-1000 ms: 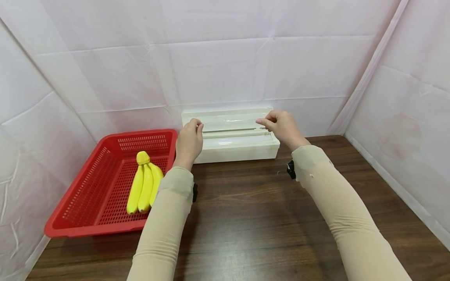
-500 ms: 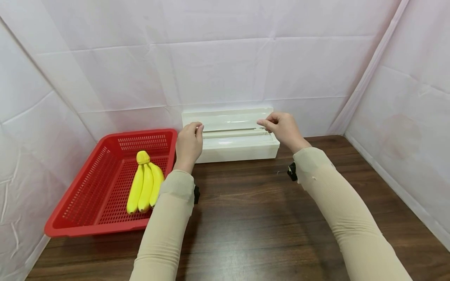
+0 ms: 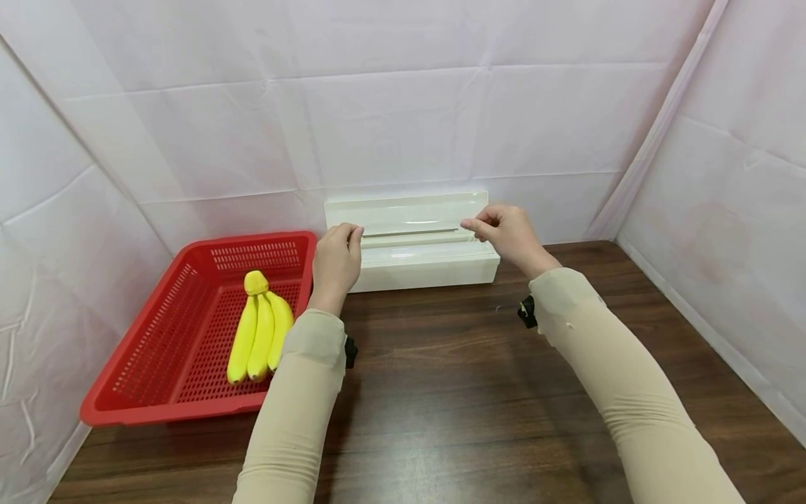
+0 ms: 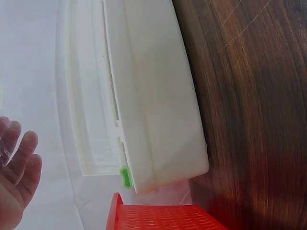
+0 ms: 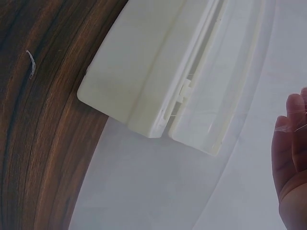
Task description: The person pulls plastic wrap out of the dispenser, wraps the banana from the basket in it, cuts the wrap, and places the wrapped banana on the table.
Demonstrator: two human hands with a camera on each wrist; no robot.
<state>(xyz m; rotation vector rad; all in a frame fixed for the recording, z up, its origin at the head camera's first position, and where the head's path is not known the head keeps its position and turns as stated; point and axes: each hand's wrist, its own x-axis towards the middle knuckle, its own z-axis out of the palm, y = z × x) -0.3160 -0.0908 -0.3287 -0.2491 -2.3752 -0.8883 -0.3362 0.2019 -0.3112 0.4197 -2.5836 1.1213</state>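
Note:
A long white cling film dispenser point(image 3: 428, 274) stands against the back cloth, its lid point(image 3: 408, 211) tilted up behind it. Above its left end, my left hand point(image 3: 336, 264) pinches clear cling film between thumb and fingers. My right hand point(image 3: 511, 236) pinches the film above the right end. The cling film point(image 5: 288, 128) is nearly invisible, showing as faint shiny creases at the right fingers in the right wrist view. A small green piece point(image 4: 126, 177) sits at the dispenser's end in the left wrist view. How far the film stretches between the hands is hard to see.
A red plastic basket point(image 3: 94, 404) with a bunch of yellow bananas point(image 3: 257, 336) in it stands at the left, close beside my left forearm. Beneath everything is a dark wooden table point(image 3: 434, 392). White cloth walls point(image 3: 403, 126) enclose the back and sides.
Both hands have dropped very slightly, and the right has shifted a touch to the right. Both keep pinching the film. The dispenser, basket and bananas have stayed in place.

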